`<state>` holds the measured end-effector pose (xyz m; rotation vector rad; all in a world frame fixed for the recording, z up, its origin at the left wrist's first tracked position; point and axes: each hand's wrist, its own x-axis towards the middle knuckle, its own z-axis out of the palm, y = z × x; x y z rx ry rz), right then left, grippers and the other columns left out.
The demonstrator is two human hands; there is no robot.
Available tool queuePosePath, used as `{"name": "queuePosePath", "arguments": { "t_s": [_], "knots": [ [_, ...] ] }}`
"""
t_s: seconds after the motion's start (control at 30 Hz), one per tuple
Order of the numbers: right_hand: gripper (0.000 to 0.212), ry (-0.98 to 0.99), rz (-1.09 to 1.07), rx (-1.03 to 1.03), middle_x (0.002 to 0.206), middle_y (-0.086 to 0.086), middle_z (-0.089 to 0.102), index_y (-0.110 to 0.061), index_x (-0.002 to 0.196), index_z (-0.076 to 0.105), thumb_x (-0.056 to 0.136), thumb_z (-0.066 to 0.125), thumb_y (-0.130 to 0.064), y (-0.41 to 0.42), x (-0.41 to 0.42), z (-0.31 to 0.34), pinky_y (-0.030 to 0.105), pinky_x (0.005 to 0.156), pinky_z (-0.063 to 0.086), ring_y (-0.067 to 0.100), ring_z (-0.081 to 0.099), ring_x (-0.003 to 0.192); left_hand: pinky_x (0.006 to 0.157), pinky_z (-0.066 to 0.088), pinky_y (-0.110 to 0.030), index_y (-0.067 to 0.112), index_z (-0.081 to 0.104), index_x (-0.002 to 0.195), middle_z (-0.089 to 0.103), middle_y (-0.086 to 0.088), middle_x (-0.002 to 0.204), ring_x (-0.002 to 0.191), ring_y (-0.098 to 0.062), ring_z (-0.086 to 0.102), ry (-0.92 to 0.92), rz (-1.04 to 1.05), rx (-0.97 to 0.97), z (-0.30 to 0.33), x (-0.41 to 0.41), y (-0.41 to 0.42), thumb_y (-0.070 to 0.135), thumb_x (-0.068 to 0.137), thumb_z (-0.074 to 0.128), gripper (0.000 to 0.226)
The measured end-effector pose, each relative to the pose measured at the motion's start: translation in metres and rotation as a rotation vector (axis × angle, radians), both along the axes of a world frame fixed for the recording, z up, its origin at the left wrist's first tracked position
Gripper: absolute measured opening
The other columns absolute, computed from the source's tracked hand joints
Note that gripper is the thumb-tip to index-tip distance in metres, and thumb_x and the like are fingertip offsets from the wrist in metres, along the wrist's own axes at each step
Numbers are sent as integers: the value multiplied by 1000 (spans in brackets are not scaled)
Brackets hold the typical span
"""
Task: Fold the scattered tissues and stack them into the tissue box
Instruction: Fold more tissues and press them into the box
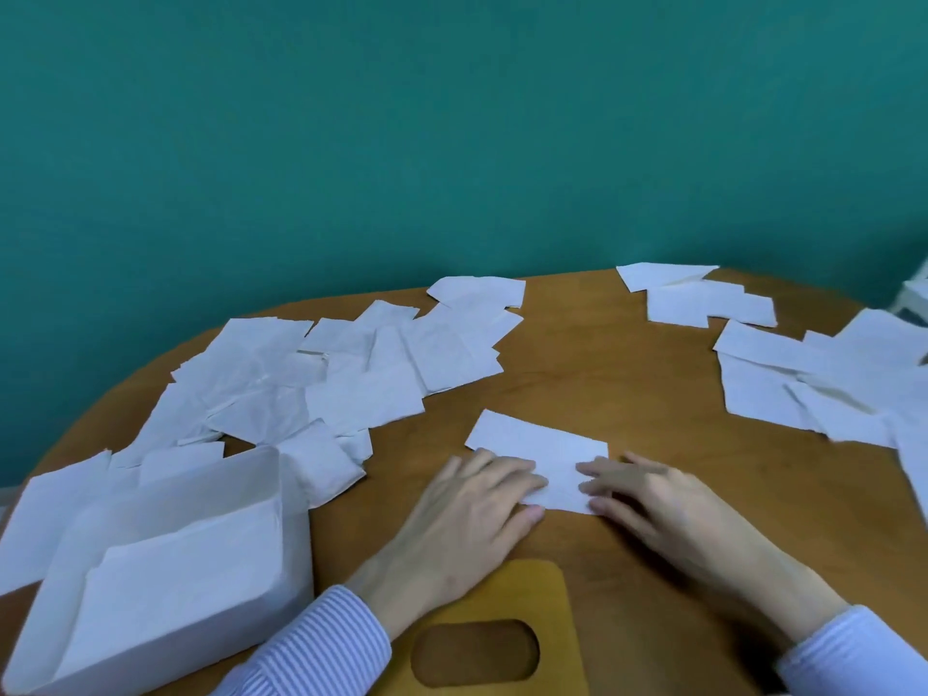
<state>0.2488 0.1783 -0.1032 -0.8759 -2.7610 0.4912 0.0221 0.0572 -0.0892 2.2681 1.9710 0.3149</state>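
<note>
A folded white tissue (pixel 540 442) lies on the wooden table (pixel 602 374) in front of me. My left hand (pixel 467 514) presses flat on its near left part with straight fingers. My right hand (pixel 653 499) presses on its near right part, fingertips facing the left hand's. The white tissue box (pixel 281 535) stands open at the near left with folded tissues (pixel 176 590) stacked inside. Several loose tissues (pixel 321 379) lie scattered at the left and centre back. More tissues (pixel 823 384) lie at the right.
A tan wooden box lid (pixel 542 595) with an oval slot lies at the near edge between my arms. A few tissues (pixel 703 298) sit at the back right by the teal wall (pixel 452 143). The table's rounded edge curves away at the left.
</note>
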Motion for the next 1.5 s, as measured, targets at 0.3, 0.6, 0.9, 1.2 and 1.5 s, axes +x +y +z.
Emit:
{"name": "queuePosePath", "arguments": {
  "t_s": [0.3,0.6,0.9,1.2,1.5],
  "knots": [
    [26,78,-26,53,120,-26,63,-34,109,69,96,52,-48,-15,40,3,17,109,36,-14,51,115,91,44,-29,38,62,130,55,23,136,119,1,49,-51,-146,79,-21,-9,1,47,107,35,37],
    [23,-15,19,220,112,-18,56,-30,115,62,94,61,-41,-13,25,1,25,79,48,5,51,94,94,50,-32,28,72,113,65,20,118,106,-1,57,-35,-126,149,-21,-24,12,44,101,48,31],
    [33,-68,30,258,115,-14,58,-30,121,60,96,53,-49,-15,23,4,27,82,49,8,53,97,80,55,-25,21,74,106,70,13,104,97,-2,61,-86,-125,186,-15,-25,11,34,100,53,25],
    [21,60,-35,296,94,-11,63,-25,101,63,100,45,-34,-11,21,10,29,63,51,13,62,82,79,52,-24,20,65,117,61,13,107,99,-4,56,-96,-112,226,-7,-25,14,34,100,57,23],
    [17,128,-103,241,92,-13,64,-25,101,63,97,49,-34,1,18,30,30,64,53,8,62,81,67,53,-27,18,72,110,63,10,98,89,-6,54,-53,-52,338,3,-24,22,29,100,57,21]
  ]
}}
